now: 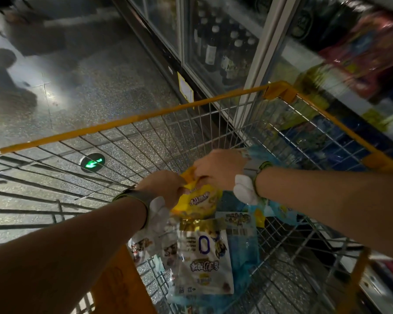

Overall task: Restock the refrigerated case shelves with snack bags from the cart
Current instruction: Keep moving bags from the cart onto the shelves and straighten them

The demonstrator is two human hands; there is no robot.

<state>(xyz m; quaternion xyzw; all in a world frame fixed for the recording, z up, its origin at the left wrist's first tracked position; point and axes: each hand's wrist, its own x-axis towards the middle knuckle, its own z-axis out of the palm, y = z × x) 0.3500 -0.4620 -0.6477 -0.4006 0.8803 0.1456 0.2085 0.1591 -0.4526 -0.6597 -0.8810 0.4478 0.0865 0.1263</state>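
A: Where are we in the job?

B: We are at the pick-up. Both our hands are down inside the cart (132, 120), and between them is a yellow snack bag (196, 201), lifted just above the other bags.

A: How is our grip on it?

B: Our left hand (166, 185) has its fingers curled onto the bag's upper left edge, and our right hand (218, 168) pinches the crumpled top from the other side. Neither hand is slack; both hold the same bag.

A: What else is left in there?

B: A white snack bag (204, 259) lies flat on the cart bottom just below the yellow one, with pale blue packets (245, 248) beside and under it. So restocking is not near done, we judge.

A: And next?

B: The refrigerated case shelves (340, 78) stand to our right, just beside the cart, blurred but already holding packets. We need to raise the bag over the rim and turn right toward a free spot, probably freeing one hand.
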